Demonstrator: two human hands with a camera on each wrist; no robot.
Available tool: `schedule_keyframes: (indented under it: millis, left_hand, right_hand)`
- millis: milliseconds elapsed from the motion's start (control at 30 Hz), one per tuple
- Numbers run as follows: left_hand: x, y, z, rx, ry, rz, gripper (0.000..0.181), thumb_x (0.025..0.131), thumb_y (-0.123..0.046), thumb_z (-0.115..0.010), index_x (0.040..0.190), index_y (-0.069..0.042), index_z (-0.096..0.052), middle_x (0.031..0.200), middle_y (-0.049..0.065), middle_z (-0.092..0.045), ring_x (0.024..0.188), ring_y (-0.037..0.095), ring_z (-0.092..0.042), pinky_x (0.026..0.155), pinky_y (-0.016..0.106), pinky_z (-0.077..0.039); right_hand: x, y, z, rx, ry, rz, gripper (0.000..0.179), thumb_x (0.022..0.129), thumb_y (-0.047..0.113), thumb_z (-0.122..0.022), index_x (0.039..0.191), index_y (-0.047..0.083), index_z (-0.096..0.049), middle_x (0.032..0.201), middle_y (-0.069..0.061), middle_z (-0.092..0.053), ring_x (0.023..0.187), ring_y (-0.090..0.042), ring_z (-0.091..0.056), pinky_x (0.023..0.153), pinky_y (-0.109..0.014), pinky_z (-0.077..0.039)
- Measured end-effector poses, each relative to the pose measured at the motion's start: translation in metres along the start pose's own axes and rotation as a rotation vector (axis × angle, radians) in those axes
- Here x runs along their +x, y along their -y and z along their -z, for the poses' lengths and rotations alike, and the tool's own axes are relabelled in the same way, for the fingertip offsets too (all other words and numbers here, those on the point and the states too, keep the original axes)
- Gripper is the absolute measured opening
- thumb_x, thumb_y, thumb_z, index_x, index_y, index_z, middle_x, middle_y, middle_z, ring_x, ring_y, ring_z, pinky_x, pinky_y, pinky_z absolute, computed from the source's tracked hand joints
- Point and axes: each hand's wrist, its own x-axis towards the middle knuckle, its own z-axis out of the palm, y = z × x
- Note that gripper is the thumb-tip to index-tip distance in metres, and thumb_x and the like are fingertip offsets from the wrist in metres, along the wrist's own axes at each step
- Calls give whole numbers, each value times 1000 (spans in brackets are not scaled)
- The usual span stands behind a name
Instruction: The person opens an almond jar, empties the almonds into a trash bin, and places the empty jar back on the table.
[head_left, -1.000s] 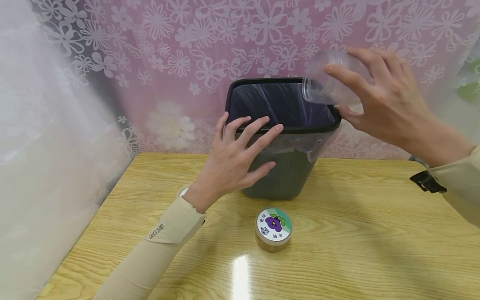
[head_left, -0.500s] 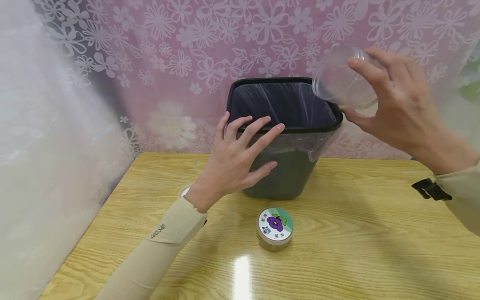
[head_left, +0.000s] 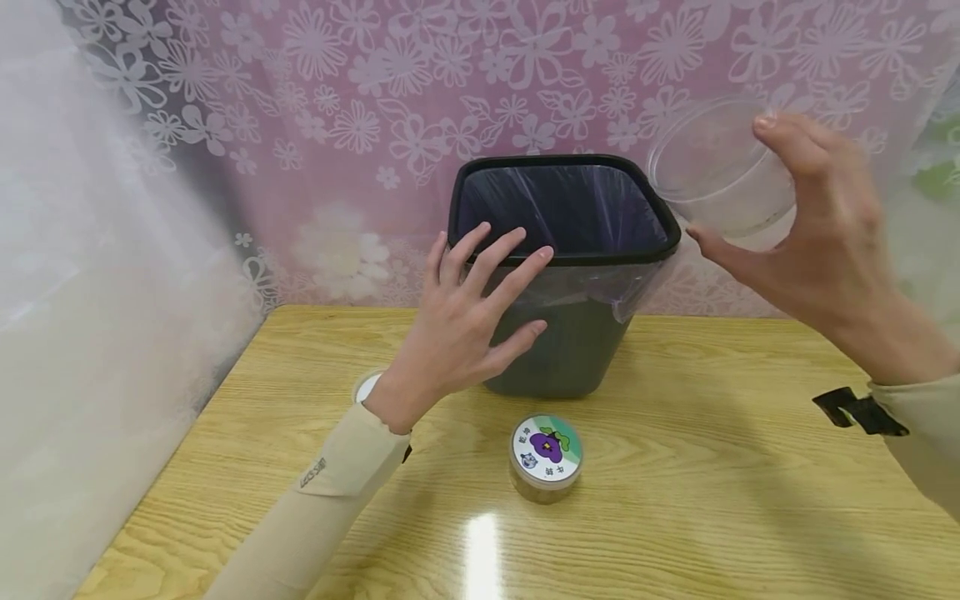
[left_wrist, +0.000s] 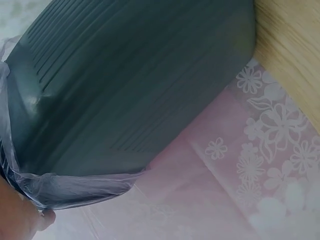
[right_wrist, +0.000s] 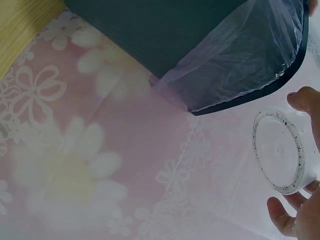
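A: How is the head view lit?
B: Brightly; 1 white glare streak (head_left: 482, 554) is thrown back by the tabletop (head_left: 660, 542), and a soft shadow (head_left: 780, 492) is cast across its right side.
A: Sharpness?
B: Slight blur is noted on the right hand (head_left: 836, 237); the 2 wrist views are recorded dimmer and hazier.

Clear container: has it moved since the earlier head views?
Yes: in the head view, the clear container in the right hand has shifted rightward relative to the dark bin.

Clear tub (head_left: 712, 167), tilted, base edge specked, right hand (head_left: 832, 250) gripping; two o'clock from upright dark lined bin (head_left: 555, 358).
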Motion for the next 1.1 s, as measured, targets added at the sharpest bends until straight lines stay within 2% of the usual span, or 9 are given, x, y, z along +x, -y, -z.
schedule_keyframes:
  millis: [33, 100, 200, 333, 400, 533, 833, 1100]
  left_hand:
    - [-1, 0, 0, -5, -3, 5, 66, 98, -52, -60, 156, -28, -42, 160, 7, -40, 150, 37, -31, 123, 67, -16]
    - [-4, 0, 1, -13, -11, 12, 66, 98, -51, -61, 156, -27, -43, 160, 7, -40, 150, 37, -31, 123, 66, -17]
    - [-7, 0, 3, -20, -22, 19, 67, 97, -49, -63, 156, -25, -43, 160, 8, -40, 151, 38, -31, 124, 66, -17]
    - [-12, -1, 5, -27, -30, 17, 67, 96, -48, -64, 156, -24, -43, 161, 8, -39, 151, 39, -30, 124, 65, -17]
    - [-15, -2, 7, -27, -31, 17, 67, 97, -48, -64, 156, -23, -43, 162, 9, -38, 152, 39, -30, 124, 65, -17]
    - [-20, -3, 11, -31, -29, 25, 67, 97, -47, -63, 155, -23, -43, 163, 9, -37, 152, 39, -29, 124, 65, -17]
    - [-34, -5, 16, -36, -40, 30, 67, 97, -46, -63, 155, -20, -44, 164, 11, -36, 153, 39, -28, 124, 65, -16]
    - [-45, -6, 18, -49, -15, 39, 65, 98, -47, -61, 155, -21, -44, 164, 11, -36, 154, 39, -28, 124, 66, -16]
  right_hand:
    - [-2, 2, 1, 11, -18, -14, 77, 78, 46, -75, 138, 4, -51, 142, -24, -58, 136, -44, -50, 120, -45, -37]
    - [-5, 4, 1, 27, -46, -31, 78, 78, 50, -74, 136, 3, -51, 141, -23, -58, 136, -43, -51, 120, -42, -39]
    - [-10, 9, 2, 56, -89, -58, 78, 76, 47, -77, 132, 0, -51, 140, -22, -59, 131, -43, -53, 114, -33, -42]
    - [-17, 13, 3, 47, -105, -91, 87, 79, 63, -70, 130, -4, -49, 139, -23, -59, 125, -42, -55, 103, -24, -41]
    - [-20, 15, 4, 33, -97, -107, 93, 80, 73, -66, 130, -4, -48, 141, -22, -59, 126, -41, -55, 102, -24, -41]
    - [-25, 19, 7, 32, -92, -139, 102, 78, 81, -64, 129, -5, -48, 144, -18, -57, 131, -37, -56, 104, -25, -41]
    - [-38, 32, 10, 38, -163, -147, 94, 79, 80, -62, 124, -1, -47, 140, -20, -59, 128, -42, -59, 106, -20, -40]
    - [-49, 35, 11, 8, -168, -127, 92, 81, 81, -60, 125, 2, -44, 135, -24, -59, 123, -46, -60, 107, -18, -37]
